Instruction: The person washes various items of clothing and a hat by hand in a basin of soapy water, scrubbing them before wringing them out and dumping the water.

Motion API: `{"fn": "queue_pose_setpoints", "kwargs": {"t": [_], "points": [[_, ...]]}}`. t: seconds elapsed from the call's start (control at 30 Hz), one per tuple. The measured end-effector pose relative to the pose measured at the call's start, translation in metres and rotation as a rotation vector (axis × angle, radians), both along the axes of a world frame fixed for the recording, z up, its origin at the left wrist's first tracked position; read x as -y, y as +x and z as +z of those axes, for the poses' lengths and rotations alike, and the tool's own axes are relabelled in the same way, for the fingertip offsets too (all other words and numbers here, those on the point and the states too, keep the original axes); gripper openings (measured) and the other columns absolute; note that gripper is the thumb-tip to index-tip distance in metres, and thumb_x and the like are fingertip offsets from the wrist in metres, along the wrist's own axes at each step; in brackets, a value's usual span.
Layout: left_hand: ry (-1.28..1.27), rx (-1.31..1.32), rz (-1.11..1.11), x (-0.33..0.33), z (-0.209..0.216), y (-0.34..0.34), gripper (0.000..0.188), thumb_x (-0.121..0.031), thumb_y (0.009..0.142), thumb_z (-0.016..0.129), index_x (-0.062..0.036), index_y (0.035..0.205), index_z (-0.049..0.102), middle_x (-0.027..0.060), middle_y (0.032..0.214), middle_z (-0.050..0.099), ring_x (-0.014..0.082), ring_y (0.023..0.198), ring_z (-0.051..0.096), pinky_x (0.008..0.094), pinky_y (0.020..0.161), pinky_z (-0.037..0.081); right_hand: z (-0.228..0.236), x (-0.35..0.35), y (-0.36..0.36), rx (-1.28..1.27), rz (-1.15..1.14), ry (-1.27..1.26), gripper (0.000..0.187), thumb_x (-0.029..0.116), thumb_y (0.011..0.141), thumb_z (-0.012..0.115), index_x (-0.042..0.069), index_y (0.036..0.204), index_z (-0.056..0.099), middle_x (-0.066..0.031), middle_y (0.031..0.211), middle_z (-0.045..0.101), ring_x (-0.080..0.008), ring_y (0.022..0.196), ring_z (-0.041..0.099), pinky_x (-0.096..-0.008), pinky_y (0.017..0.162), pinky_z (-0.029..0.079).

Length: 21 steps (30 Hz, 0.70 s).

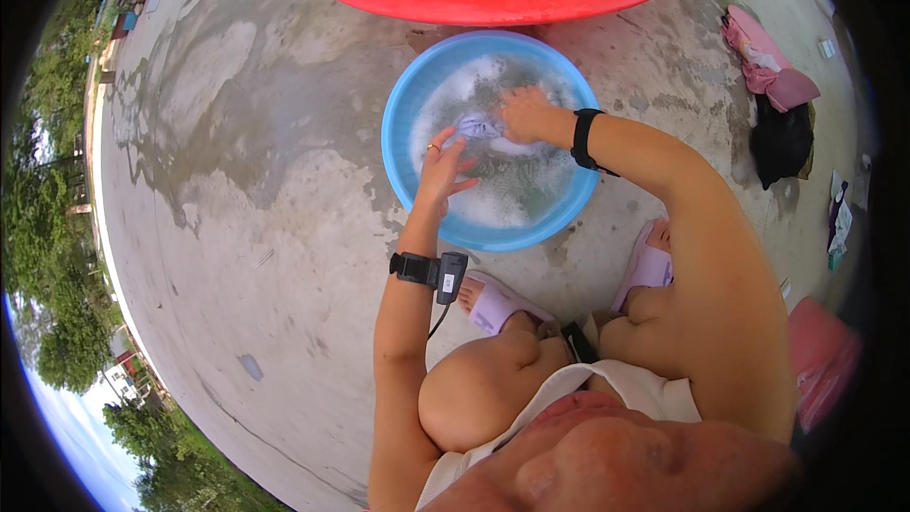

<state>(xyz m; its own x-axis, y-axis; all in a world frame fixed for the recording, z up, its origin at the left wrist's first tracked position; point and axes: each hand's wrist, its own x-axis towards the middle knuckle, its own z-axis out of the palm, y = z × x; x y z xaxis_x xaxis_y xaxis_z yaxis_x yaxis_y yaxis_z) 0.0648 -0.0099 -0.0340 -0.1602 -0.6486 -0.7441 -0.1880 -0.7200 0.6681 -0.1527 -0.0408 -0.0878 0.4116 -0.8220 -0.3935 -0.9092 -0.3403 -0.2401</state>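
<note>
A light blue plastic basin of foamy water stands on the ground in front of me. In it lies a wet, pale lavender cloth, partly under the suds. My left hand hangs over the basin's left side, fingers apart, its fingertips close to the cloth; whether they touch it I cannot tell. Reaching in from the right, my right hand dips into the water beside the cloth. Its fingers look stretched out and are blurred by water and foam. Cloth also shows under its wrist side.
A large red tub stands just beyond the basin. Pink slippers or cloth items and a black bag-like thing lie at the right. My feet in lilac slides are close to the basin. Wet patches mark the concrete.
</note>
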Motion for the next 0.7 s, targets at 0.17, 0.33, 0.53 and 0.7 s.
{"fn": "queue_pose_setpoints", "kwargs": {"t": [0.17,0.33,0.53,0.7], "points": [[0.283,-0.204,-0.016,-0.012,-0.013,-0.019,0.079,-0.057,0.094,0.048,-0.0042,0.147,0.023,0.0224,0.141,0.04,0.0406,0.101,0.063,0.0443,0.083,0.057,-0.024,0.003,-0.005,-0.004,-0.204,0.013,0.042,0.032,0.082,0.066,0.009,0.116,0.061,-0.0208,0.121,0.058,-0.0379,0.107,0.06,-0.0491,0.087,0.046],[0.52,-0.73,0.154,-0.015,-0.008,-0.048,0.093,-0.077,0.087,0.033,-0.0027,0.143,0.031,0.0259,0.137,0.046,0.0404,0.117,0.055,0.0523,0.096,0.049,0.012,-0.012,0.053,0.647,-0.684,0.26,0.039,0.027,0.089,0.059,0.006,0.121,0.051,-0.0261,0.115,0.06,-0.0396,0.107,0.059,-0.0461,0.088,0.046],[0.273,-0.83,0.288,0.01,-0.016,-0.034,0.08,-0.067,0.091,0.035,-0.004,0.139,0.036,0.0213,0.133,0.049,0.0357,0.117,0.055,0.0495,0.095,0.049,0.069,-0.045,0.076,1.008,-0.643,0.099,0.037,0.027,0.091,0.055,0.002,0.118,0.052,-0.0277,0.107,0.061,-0.0412,0.102,0.059,-0.0462,0.086,0.046],[0.193,-0.824,0.328,0.013,-0.033,-0.027,0.066,-0.058,0.094,0.038,-0.0055,0.135,0.042,0.0174,0.13,0.052,0.0309,0.116,0.056,0.0464,0.093,0.05,0.103,-0.053,0.089,1.06,-0.529,0.114,0.037,0.032,0.09,0.055,-0.001,0.106,0.055,-0.0295,0.094,0.063,-0.0454,0.092,0.06,-0.0511,0.081,0.045]]}}
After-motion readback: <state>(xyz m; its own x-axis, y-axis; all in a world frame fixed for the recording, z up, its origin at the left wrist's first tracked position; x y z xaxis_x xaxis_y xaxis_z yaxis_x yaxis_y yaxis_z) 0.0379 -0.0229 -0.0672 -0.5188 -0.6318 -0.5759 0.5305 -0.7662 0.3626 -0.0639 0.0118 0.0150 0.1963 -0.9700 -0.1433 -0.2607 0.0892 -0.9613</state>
